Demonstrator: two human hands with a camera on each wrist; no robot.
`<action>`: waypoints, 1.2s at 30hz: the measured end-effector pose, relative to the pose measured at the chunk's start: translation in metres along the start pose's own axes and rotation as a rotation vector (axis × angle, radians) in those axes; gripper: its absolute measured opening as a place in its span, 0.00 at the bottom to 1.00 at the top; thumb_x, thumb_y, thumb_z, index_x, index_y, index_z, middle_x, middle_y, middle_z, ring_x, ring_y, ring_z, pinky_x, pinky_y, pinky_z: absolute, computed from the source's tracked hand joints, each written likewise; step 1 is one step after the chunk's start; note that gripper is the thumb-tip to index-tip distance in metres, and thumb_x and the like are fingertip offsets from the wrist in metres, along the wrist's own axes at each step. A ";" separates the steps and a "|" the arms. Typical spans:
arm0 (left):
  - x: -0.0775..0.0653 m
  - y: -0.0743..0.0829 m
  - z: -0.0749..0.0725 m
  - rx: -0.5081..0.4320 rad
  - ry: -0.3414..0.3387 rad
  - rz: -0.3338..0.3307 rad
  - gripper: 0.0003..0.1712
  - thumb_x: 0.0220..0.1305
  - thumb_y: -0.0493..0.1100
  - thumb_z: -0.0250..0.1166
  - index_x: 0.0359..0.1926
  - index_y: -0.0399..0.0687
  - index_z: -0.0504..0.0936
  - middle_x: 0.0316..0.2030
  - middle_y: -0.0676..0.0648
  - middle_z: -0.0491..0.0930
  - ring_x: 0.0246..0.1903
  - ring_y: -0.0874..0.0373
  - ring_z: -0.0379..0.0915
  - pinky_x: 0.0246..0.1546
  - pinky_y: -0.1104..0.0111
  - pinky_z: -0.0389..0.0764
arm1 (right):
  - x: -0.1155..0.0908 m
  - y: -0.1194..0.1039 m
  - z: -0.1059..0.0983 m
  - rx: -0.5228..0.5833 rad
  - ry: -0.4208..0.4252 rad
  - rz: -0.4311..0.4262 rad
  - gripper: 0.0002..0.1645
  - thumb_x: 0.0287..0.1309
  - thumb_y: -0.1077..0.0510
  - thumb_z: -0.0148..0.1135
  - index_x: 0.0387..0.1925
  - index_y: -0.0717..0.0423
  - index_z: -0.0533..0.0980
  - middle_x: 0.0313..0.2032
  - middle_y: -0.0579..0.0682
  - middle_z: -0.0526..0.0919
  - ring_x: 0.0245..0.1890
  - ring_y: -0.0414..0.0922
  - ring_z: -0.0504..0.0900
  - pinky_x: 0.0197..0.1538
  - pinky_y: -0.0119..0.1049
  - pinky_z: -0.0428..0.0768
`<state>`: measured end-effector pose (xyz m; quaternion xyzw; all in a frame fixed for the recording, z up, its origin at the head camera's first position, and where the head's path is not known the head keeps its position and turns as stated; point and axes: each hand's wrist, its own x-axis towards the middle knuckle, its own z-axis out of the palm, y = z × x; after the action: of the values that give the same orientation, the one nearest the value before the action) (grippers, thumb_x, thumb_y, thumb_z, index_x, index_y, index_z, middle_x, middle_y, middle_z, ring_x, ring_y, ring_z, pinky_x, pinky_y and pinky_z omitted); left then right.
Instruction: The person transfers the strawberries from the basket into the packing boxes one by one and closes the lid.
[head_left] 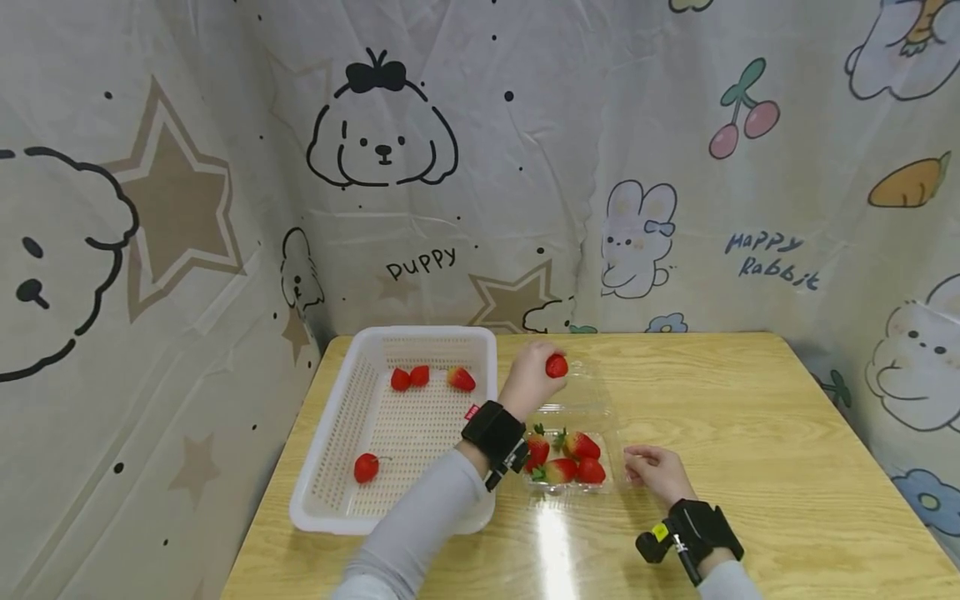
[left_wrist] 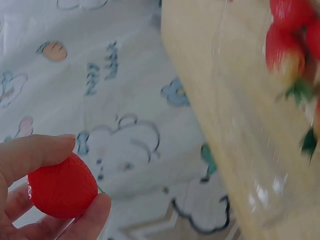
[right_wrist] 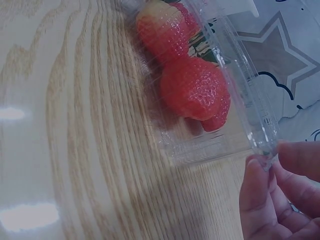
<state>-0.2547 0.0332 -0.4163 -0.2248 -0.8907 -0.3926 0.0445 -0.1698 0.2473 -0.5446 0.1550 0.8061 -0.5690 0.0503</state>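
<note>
My left hand (head_left: 528,377) pinches a red strawberry (left_wrist: 62,187) between thumb and fingers, above the raised clear lid of a plastic box. In the left wrist view its skin looks dimpled, and a thin green bit shows at one side. Below, the clear plastic box (right_wrist: 200,156) stands open on the table with several strawberries (head_left: 560,471) in it, some with green leaves. At the box's right side, my right hand (head_left: 660,471) pinches the clear plastic edge between thumb and fingers, seen up close in the right wrist view.
To the left stands a white perforated basket (head_left: 318,467). Several red fruits lie in it, among them a strawberry (head_left: 461,379) and a round one with a thin stem (head_left: 366,468). A patterned curtain (head_left: 465,208) hangs behind the wooden table (head_left: 750,417).
</note>
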 end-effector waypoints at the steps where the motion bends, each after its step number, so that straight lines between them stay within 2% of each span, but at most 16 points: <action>1: -0.001 0.003 0.006 0.005 -0.015 -0.005 0.20 0.49 0.33 0.67 0.46 0.40 0.79 0.46 0.41 0.75 0.43 0.50 0.73 0.38 0.70 0.76 | 0.000 0.000 0.000 -0.002 0.001 0.000 0.18 0.59 0.64 0.54 0.47 0.75 0.72 0.29 0.58 0.80 0.25 0.41 0.77 0.31 0.33 0.78; 5: -0.002 0.010 0.030 0.074 -0.092 -0.014 0.19 0.49 0.33 0.68 0.45 0.41 0.79 0.44 0.43 0.77 0.41 0.53 0.73 0.37 0.73 0.74 | -0.002 -0.001 0.000 -0.009 -0.001 0.003 0.18 0.59 0.64 0.54 0.47 0.75 0.72 0.29 0.59 0.80 0.25 0.40 0.77 0.32 0.34 0.79; 11: -0.010 0.003 0.067 0.219 -0.212 -0.020 0.17 0.45 0.33 0.69 0.40 0.43 0.81 0.33 0.49 0.78 0.33 0.59 0.72 0.32 0.77 0.70 | -0.004 0.000 0.001 -0.010 0.002 0.008 0.18 0.59 0.64 0.54 0.47 0.75 0.72 0.30 0.59 0.80 0.26 0.40 0.77 0.32 0.34 0.79; 17: -0.026 -0.014 0.091 0.357 -0.245 -0.013 0.07 0.42 0.31 0.66 0.26 0.43 0.79 0.22 0.51 0.76 0.25 0.58 0.72 0.25 0.75 0.69 | -0.003 -0.001 0.001 -0.009 0.001 0.002 0.19 0.59 0.64 0.54 0.48 0.75 0.72 0.30 0.58 0.80 0.26 0.40 0.77 0.31 0.33 0.78; 21: -0.034 -0.027 0.104 0.462 -0.250 -0.022 0.06 0.42 0.32 0.66 0.19 0.45 0.77 0.20 0.50 0.77 0.23 0.58 0.73 0.24 0.74 0.70 | -0.004 -0.003 0.000 -0.010 -0.001 -0.004 0.18 0.59 0.64 0.54 0.48 0.75 0.72 0.29 0.58 0.80 0.26 0.41 0.77 0.31 0.33 0.79; 27: -0.040 -0.035 0.113 0.448 -0.231 -0.051 0.08 0.41 0.30 0.65 0.18 0.45 0.77 0.21 0.48 0.79 0.23 0.56 0.76 0.21 0.71 0.72 | -0.003 -0.005 -0.001 -0.016 -0.001 -0.012 0.19 0.59 0.64 0.54 0.48 0.76 0.71 0.30 0.60 0.80 0.27 0.43 0.78 0.30 0.32 0.78; 36: -0.045 -0.036 0.116 0.433 -0.278 -0.078 0.05 0.44 0.31 0.64 0.21 0.44 0.79 0.23 0.46 0.80 0.25 0.54 0.77 0.24 0.70 0.74 | -0.004 -0.003 -0.001 -0.021 -0.006 -0.007 0.19 0.60 0.63 0.55 0.48 0.76 0.71 0.31 0.61 0.81 0.27 0.42 0.79 0.31 0.32 0.79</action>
<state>-0.2188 0.0794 -0.5318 -0.2275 -0.9595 -0.1597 -0.0466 -0.1673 0.2461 -0.5403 0.1500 0.8124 -0.5610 0.0523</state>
